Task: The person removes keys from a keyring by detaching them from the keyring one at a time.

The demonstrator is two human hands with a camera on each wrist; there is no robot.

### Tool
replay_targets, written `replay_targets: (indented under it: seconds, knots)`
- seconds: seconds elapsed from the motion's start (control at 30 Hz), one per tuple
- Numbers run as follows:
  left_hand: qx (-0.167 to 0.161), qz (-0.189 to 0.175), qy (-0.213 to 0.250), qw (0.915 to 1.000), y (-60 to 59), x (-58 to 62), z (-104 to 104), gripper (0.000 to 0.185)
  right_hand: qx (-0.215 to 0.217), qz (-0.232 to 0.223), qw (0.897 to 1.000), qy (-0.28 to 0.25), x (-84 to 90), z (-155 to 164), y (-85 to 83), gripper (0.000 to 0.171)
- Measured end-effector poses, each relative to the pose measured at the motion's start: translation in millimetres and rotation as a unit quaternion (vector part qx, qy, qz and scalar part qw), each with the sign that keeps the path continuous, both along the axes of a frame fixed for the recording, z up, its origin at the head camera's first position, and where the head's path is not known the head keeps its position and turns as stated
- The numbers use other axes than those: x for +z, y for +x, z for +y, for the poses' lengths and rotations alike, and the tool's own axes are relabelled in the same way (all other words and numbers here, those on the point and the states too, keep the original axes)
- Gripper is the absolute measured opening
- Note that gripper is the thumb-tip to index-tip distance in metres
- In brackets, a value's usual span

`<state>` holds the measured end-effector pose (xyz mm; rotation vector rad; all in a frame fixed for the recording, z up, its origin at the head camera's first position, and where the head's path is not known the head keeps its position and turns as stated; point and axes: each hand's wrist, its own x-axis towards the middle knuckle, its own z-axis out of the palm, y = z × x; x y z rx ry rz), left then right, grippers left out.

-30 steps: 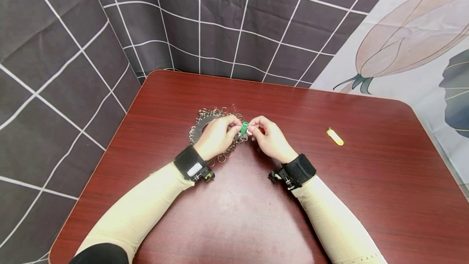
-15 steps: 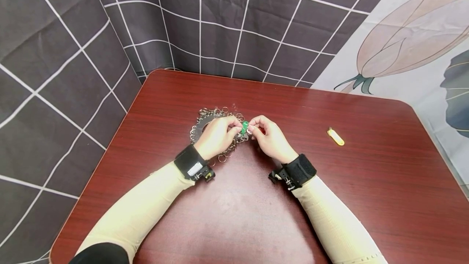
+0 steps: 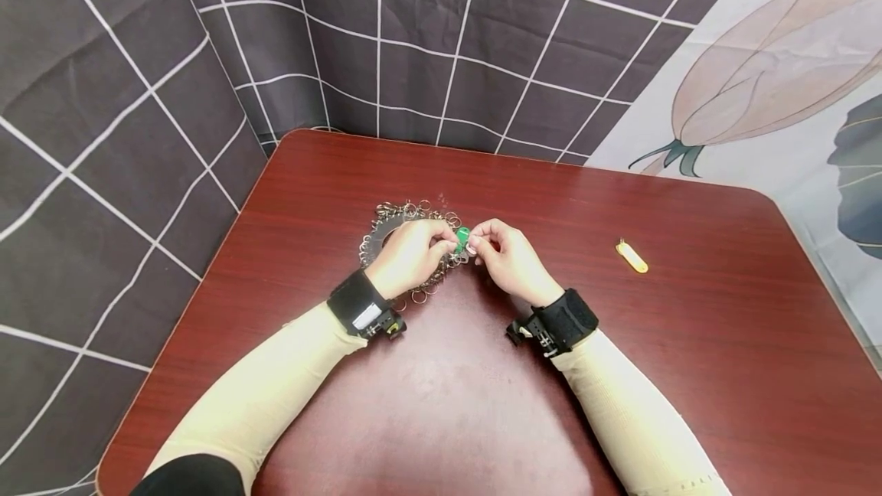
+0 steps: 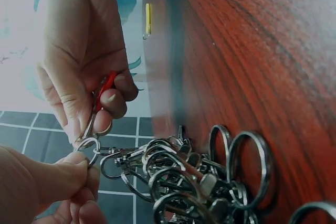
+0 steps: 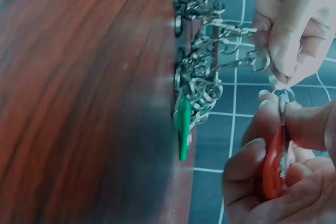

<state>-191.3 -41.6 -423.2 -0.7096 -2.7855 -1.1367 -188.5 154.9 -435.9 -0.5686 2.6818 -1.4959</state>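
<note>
I see both hands meeting just above the centre of the head view, over a heap of metal key rings (image 3: 406,251) on the bench (image 3: 620,373), a red-brown wood-grain top with rounded corners. My left hand (image 3: 408,255) pinches one small steel split ring (image 4: 87,144) between thumb and fingertips, its grip closed on that ring. My right hand (image 3: 508,259) curls its grip round a red plastic tag (image 5: 274,162), smooth and oblong, and holds its end to the split ring. The heap is a tangle of thin, shiny wire loops and clasps, too many to count. One green plastic tag (image 3: 461,239) shows between the two hands in the head view. One yellow tag (image 3: 631,256), flat and elongated, lies alone at centre right, well apart from the heap.
</note>
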Motion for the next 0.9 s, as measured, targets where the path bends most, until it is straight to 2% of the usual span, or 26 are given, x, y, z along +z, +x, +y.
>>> replay_targets:
  seconds: [0.13,0.23,0.33,0.43,0.5,0.63,0.9]
  knots:
    - [-0.008,0.003,-0.012,0.9999,-1.4,0.4,0.2,0.007,-0.011,0.003,1.0,0.024,5.2,-1.3,1.9,0.006]
    - [-0.008,0.012,-0.019,0.9997,-2.6,0.2,-0.1,0.007,-0.011,0.003,1.0,0.02,8.6,-3.7,2.9,0.006]
    - [-0.012,0.019,-0.028,0.9994,-2.6,1.4,0.1,0.007,-0.018,-0.055,0.998,-0.028,8.8,-5.1,3.5,0.009]
    - [-0.018,0.017,-0.039,0.9989,-2.1,3.5,0.3,0.007,-0.043,-0.129,0.986,-0.094,8.6,-3.3,2.2,0.012]
    - [-0.016,0.011,-0.046,0.9988,-2.0,4.0,-0.2,0.006,-0.063,-0.154,0.979,-0.118,7.8,-0.1,0.5,0.013]
    - [-0.004,0.004,-0.049,0.9988,-2.2,3.1,-3.2,0.005,-0.082,-0.152,0.977,-0.122,7.1,8.1,-1.5,0.011]
    - [0.004,0.008,-0.044,0.999,0.2,3.3,-3.4,0.007,-0.084,-0.148,0.98,-0.102,7.8,30.8,-2.0,0.019]
